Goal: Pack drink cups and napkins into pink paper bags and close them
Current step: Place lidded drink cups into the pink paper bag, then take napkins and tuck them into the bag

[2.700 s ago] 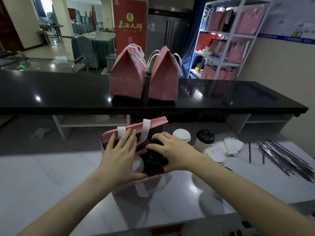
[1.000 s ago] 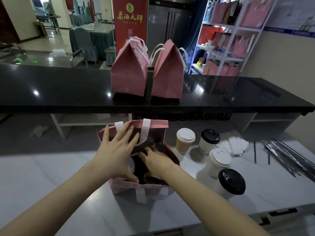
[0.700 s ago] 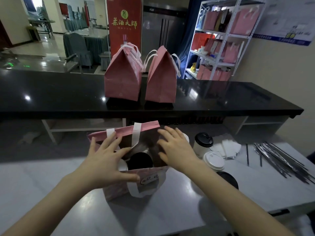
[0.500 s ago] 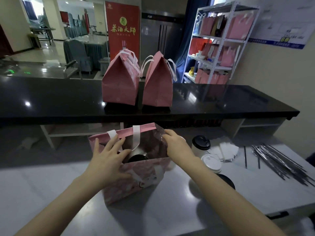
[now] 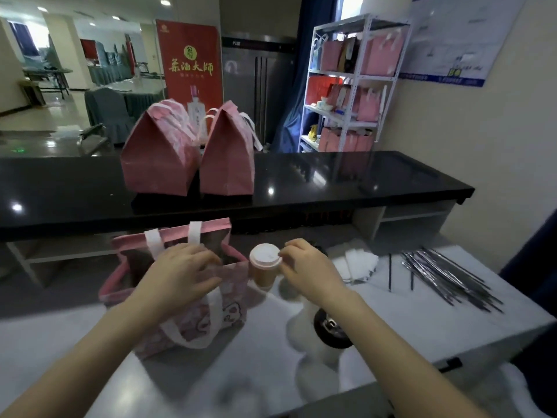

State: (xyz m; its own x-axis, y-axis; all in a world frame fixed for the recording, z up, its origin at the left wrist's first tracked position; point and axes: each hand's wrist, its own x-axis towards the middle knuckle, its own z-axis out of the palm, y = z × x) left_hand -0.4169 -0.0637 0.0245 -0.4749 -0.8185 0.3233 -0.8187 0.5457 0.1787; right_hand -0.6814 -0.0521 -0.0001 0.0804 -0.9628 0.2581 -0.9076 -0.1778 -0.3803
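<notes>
An open pink paper bag (image 5: 193, 315) with white handles stands on the white counter (image 5: 90, 351) in front of me. My left hand (image 5: 180, 276) rests on the bag's near rim, fingers curled over it. Just right of the bag, my right hand (image 5: 307, 267) grips a brown cup with a white lid (image 5: 265, 263) by its lid edge. A black-lidded cup (image 5: 330, 330) stands under my right forearm. White napkins (image 5: 358, 260) lie further right. What is inside the bag is hidden.
Two closed pink bags (image 5: 159, 155) (image 5: 229, 155) stand on the raised black counter (image 5: 361, 179) behind. Several dark straws (image 5: 446, 276) lie at the right. A white shelf rack (image 5: 352, 86) with more pink bags stands at the back.
My right hand has left the bag's right rim and now holds the white-lidded brown cup beside it. My left hand stays on the bag. The view has shifted slightly.
</notes>
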